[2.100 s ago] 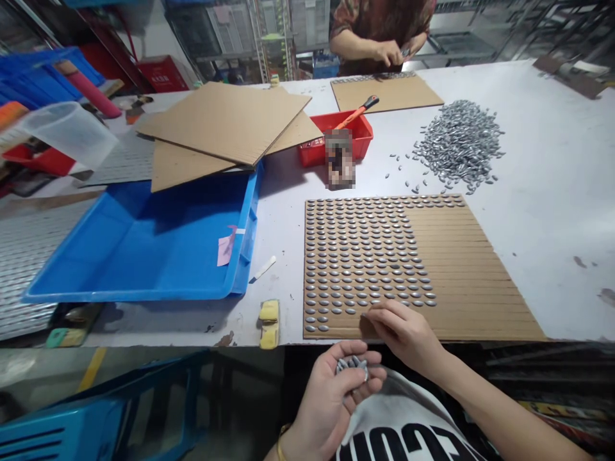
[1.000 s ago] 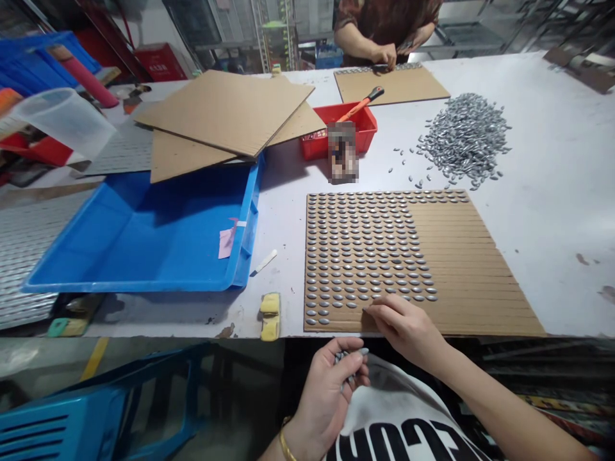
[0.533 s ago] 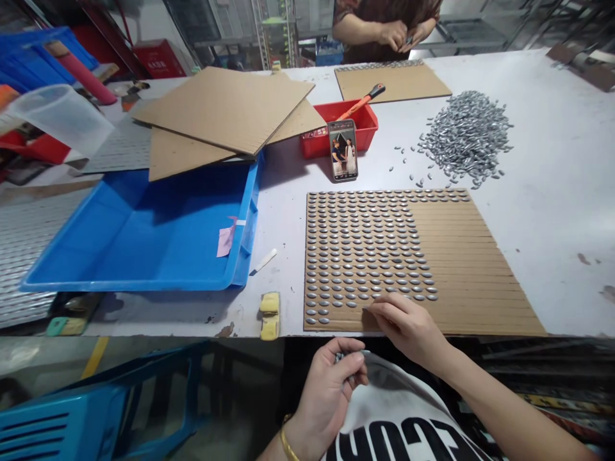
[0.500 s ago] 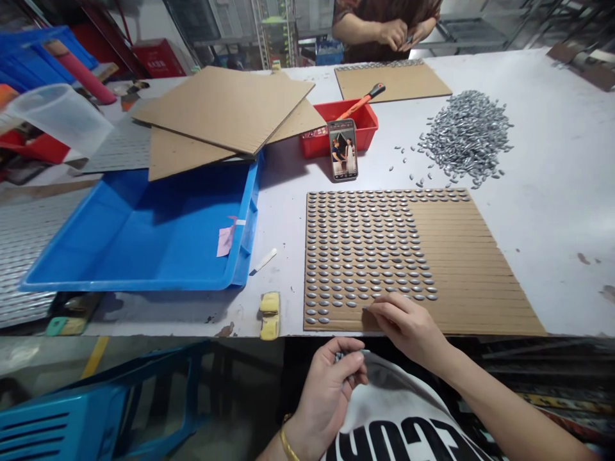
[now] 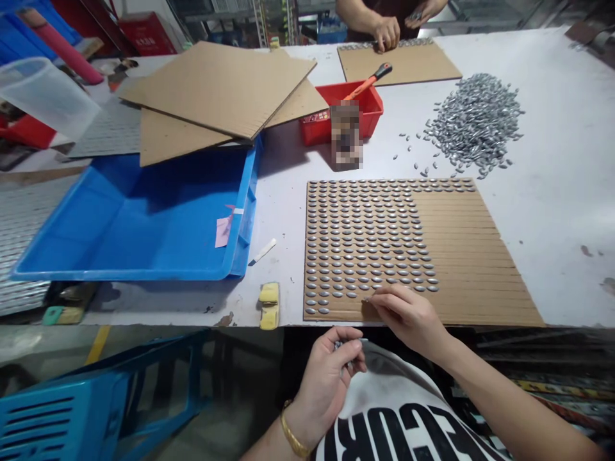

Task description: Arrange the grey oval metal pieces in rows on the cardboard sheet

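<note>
My right hand (image 5: 403, 317) rests on a grooved cardboard sheet (image 5: 423, 256), its fingertips pinched at the lower end of the rows of small almond-shaped silver metal pieces (image 5: 365, 243). Whether those fingertips hold a piece is hidden. The pieces fill the sheet's left part, and bare grooves run across its right part. My left hand (image 5: 329, 384) is curled above my shirt, off the table, around a few metal pieces (image 5: 343, 352). A loose heap of the same pieces (image 5: 473, 125) lies on the table beyond the sheet.
A blue plastic tray (image 5: 129, 218) and stacked cardboard sheets (image 5: 216, 89) lie left. Beyond stand a red crate (image 5: 348, 112) with an orange-handled tool (image 5: 369, 81) and a phone (image 5: 346, 134). A co-worker's hand (image 5: 387, 32) touches another sheet (image 5: 398, 61).
The view has tipped, raising the table in the frame. My left hand has closed further, hiding most of its pieces. The co-worker's hand has moved down onto the far sheet's edge.
</note>
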`<state>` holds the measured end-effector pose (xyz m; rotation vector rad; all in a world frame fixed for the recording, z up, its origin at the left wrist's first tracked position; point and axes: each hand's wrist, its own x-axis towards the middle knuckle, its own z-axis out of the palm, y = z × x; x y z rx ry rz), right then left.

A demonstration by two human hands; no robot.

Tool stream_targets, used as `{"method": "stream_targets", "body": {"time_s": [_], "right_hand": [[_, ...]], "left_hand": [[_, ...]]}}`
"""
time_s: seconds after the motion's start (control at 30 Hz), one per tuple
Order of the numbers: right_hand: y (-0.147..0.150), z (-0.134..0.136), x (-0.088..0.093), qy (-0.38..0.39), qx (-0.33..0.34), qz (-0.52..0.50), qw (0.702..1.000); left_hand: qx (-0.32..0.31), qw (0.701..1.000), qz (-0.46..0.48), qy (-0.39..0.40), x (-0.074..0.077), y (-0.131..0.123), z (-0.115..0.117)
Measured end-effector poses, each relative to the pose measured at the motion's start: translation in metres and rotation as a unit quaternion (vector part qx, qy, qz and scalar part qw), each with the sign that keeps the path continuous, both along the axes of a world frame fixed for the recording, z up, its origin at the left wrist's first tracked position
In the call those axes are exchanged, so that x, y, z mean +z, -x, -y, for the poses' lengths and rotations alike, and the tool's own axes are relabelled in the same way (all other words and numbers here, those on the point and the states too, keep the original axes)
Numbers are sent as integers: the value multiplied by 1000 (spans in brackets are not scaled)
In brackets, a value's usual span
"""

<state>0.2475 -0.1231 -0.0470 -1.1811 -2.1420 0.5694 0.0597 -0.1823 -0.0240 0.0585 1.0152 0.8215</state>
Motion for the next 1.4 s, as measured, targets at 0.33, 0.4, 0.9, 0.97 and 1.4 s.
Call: {"method": "stream_targets", "body": {"time_s": [0.33, 0.4, 0.9, 0.97, 1.4], "right_hand": [[5, -4, -6, -44, 6, 73, 996], [6, -4, -6, -61, 1, 92, 994], [8, -3, 11, -5, 16, 49, 999], [6, 2, 22, 27, 51, -2, 998], [0, 20, 29, 44, 122, -37, 991]], "left_hand": [[0, 1000, 8, -1, 0, 0, -1], [-2, 1000, 9, -2, -2, 0, -1], [6, 1000, 1, -21, -4, 0, -3], [13, 999, -6, -34, -1, 0, -5], [-3, 999, 24, -43, 14, -5, -15]]}}
